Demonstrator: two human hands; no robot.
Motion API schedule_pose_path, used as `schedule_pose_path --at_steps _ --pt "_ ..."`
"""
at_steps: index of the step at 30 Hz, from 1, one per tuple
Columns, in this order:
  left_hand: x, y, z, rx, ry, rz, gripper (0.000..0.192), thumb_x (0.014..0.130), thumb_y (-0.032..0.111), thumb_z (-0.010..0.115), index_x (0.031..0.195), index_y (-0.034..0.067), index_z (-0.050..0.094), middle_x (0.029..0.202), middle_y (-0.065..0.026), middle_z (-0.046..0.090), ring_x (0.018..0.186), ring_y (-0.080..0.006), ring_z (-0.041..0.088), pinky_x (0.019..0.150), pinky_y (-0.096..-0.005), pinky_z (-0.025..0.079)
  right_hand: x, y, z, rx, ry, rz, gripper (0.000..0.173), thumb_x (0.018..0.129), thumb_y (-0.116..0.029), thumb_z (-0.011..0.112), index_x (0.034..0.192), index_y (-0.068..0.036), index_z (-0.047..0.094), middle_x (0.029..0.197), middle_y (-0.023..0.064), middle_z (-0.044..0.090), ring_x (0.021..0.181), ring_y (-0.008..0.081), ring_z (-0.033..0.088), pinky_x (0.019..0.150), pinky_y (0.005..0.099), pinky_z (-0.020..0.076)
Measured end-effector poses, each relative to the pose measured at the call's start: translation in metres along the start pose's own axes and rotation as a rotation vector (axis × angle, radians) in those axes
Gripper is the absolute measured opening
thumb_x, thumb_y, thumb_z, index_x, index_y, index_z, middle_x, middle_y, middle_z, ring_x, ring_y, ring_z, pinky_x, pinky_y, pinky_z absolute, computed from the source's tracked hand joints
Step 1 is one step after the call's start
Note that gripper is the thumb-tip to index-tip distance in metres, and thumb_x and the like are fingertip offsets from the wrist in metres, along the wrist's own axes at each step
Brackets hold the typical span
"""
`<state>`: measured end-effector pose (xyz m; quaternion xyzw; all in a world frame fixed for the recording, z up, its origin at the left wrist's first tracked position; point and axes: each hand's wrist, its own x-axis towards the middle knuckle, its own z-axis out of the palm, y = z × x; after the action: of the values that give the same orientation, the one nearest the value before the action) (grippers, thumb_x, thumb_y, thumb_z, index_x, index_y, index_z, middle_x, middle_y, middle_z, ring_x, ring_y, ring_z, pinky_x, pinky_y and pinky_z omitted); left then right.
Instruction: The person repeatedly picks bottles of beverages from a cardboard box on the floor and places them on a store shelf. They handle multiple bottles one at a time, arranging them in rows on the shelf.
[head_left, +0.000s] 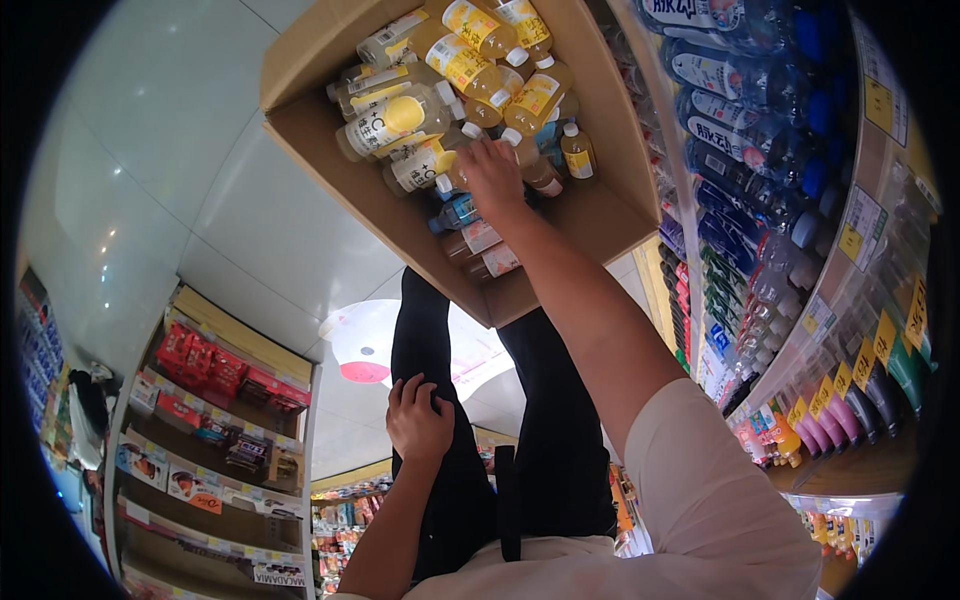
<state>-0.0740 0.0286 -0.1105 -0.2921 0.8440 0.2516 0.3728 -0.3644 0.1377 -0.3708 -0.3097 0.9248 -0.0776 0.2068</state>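
A large cardboard box (607, 217) stands before me, holding many plastic drink bottles that lie in different directions. My right hand (491, 176) reaches into the middle of it, with its fingers down among white bottle caps. Whether those fingers grip a bottle is hidden by the hand itself. Pale bottles with a lemon label (390, 124) lie to its left, and yellow juice bottles (465, 64) are heaped beyond it. Nearer to me are a blue-labelled bottle (459, 212) and pink-labelled bottles (499, 259). My left hand (420, 416) rests on my thigh, fingers slightly apart, with nothing in it.
Close on the right runs a store shelf with bottled water (720, 71), price tags (859, 225) and upright pink and dark bottles (836, 420). A lower rack of packaged snacks (202, 360) stands at left. Pale floor tiles (247, 165) and a printed floor sticker (360, 337) lie beneath.
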Motion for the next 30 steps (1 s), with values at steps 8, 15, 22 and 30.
schedule_pose_path --at_steps 8,15,22,30 --pt "0.002 0.005 -0.006 -0.001 0.012 0.024 0.02 0.082 0.017 0.067 0.099 0.009 0.076 0.127 -0.0068 0.071 0.127 -0.0381 0.059 0.102 -0.0496 0.052 -0.036 -0.001 -0.04 0.111 0.107 -0.053 0.037 0.087 -0.007 0.064 0.124 -0.009 0.06 0.121 0.008 0.064 0.124 0.0262 0.059 0.106 0.0456 0.0396" --pt "0.009 0.011 -0.017 -0.026 0.003 0.026 0.023 0.083 0.018 0.067 0.101 0.008 0.077 0.125 -0.0083 0.071 0.126 -0.0378 0.059 0.105 -0.0484 0.051 -0.081 -0.034 -0.111 0.278 -0.001 -0.01 0.051 0.078 -0.003 0.071 0.127 -0.008 0.057 0.128 0.0108 0.062 0.127 0.029 0.057 0.104 0.0476 0.0425" --pt "0.014 -0.029 -0.003 -0.29 -0.007 0.191 0.03 0.08 0.018 0.07 0.107 0.004 0.074 0.128 -0.0183 0.068 0.125 -0.0397 0.059 0.105 -0.0488 0.05 -0.148 -0.085 -0.243 0.497 0.049 0.047 0.067 0.075 -0.016 0.082 0.137 -0.007 0.056 0.135 0.0166 0.061 0.125 0.0361 0.059 0.106 0.0501 0.0429" --pt "0.029 -0.048 -0.122 -0.317 -0.098 0.355 0.026 0.083 0.016 0.07 0.105 0.003 0.071 0.094 -0.0163 0.077 0.085 -0.0343 0.075 0.081 -0.0435 0.06 -0.223 -0.136 -0.441 0.739 0.158 0.221 0.048 0.077 -0.011 0.083 0.12 -0.007 0.06 0.115 0.0176 0.068 0.106 0.0422 0.065 0.088 0.0471 0.0541"
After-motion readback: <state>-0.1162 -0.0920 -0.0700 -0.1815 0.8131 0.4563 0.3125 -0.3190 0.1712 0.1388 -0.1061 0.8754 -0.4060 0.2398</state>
